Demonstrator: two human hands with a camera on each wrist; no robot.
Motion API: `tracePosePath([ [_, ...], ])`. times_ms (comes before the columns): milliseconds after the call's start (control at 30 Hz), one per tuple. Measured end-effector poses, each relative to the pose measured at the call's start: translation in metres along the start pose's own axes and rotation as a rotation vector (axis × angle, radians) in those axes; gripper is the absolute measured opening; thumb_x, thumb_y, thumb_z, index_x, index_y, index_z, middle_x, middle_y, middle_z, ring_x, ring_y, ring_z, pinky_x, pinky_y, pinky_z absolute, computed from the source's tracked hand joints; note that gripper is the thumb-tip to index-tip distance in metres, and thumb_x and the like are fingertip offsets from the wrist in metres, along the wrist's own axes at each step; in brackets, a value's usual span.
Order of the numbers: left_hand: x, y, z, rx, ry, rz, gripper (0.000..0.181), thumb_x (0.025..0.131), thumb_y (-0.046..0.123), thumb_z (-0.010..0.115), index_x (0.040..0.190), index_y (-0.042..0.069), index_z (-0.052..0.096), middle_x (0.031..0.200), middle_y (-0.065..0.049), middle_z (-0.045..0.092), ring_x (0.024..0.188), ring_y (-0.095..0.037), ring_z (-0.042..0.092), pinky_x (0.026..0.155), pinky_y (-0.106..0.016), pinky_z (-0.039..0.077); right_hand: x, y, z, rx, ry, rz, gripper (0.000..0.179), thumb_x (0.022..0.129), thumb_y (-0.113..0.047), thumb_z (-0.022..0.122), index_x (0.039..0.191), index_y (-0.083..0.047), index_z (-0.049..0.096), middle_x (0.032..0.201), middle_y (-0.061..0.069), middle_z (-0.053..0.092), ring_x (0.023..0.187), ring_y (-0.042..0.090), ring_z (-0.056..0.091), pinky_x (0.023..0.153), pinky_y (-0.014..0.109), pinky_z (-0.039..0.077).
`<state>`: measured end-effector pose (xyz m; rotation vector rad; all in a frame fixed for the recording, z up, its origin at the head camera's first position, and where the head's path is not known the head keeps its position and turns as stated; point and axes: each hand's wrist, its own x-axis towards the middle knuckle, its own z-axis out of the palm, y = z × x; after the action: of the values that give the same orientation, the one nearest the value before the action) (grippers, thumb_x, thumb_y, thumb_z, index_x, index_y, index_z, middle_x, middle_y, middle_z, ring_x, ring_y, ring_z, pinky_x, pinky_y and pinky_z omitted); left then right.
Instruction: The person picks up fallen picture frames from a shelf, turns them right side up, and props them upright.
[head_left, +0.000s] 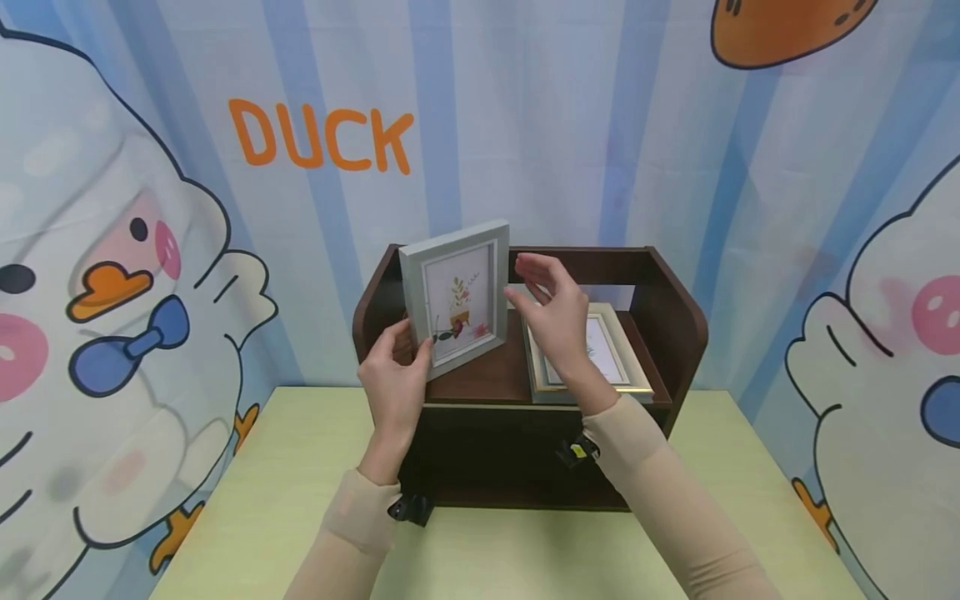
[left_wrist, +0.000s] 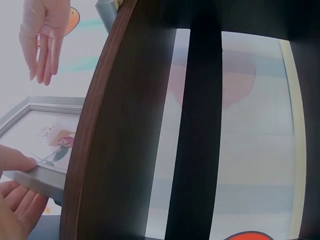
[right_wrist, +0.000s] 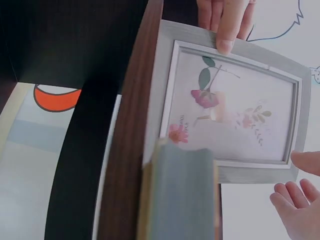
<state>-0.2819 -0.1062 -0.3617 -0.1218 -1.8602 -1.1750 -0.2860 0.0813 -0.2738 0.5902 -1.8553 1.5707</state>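
Note:
My left hand (head_left: 395, 377) pinches a grey picture frame (head_left: 456, 292) at its lower left corner, thumb on the front and fingers behind. The frame stands tilted above the left part of a dark brown shelf (head_left: 517, 454), showing a print of flowers and leaves. Beside the frame's right edge is my right hand (head_left: 558, 317), fingers loosely bent and thumb tip right at the edge. In the right wrist view its thumb (right_wrist: 306, 162) overlaps the frame's corner. Under my right wrist a cream and gold picture frame (head_left: 636, 358) lies on the shelf's right part, partly hidden by the forearm.
The shelf has raised side panels (head_left: 686, 337) and a back rail (head_left: 581, 260). It stands on a pale yellow-green table (head_left: 247, 500). Behind hangs a striped blue curtain (head_left: 517, 108) with cartoon ducks. A small black device sits at each wrist.

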Motion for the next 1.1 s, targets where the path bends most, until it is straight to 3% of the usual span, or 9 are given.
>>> tracePosePath([
  [500,-0.006,-0.004,0.007,-0.042,0.045,0.086,0.026,0.078,0.015,0.078,0.100,0.004,0.070,0.087,-0.010,0.070,0.070,-0.020,0.068,0.058,-0.037,0.057,0.011,-0.009,0.002,-0.030,-0.025,-0.078,0.039,0.081,0.004,0.070,0.117,0.012,0.057,0.118,0.028,0.060,0.113,0.037,0.059,0.098,0.043,0.048],
  [867,-0.012,0.000,0.012,-0.042,0.080,0.125,0.028,0.078,0.019,0.079,0.099,0.003,0.070,0.090,-0.010,0.070,0.072,-0.020,0.069,0.061,-0.036,0.057,0.020,-0.017,0.003,-0.046,-0.060,-0.136,0.041,0.080,0.002,0.072,0.117,0.013,0.057,0.117,0.028,0.062,0.112,0.037,0.060,0.097,0.043,0.048],
  [1100,-0.015,0.004,0.016,-0.045,0.121,0.155,0.027,0.075,0.014,0.081,0.097,0.002,0.070,0.086,-0.010,0.069,0.071,-0.020,0.067,0.061,-0.035,0.057,0.027,-0.020,0.006,-0.036,-0.125,-0.175,0.041,0.080,0.003,0.071,0.117,0.012,0.057,0.118,0.027,0.061,0.113,0.037,0.059,0.099,0.043,0.047],
])
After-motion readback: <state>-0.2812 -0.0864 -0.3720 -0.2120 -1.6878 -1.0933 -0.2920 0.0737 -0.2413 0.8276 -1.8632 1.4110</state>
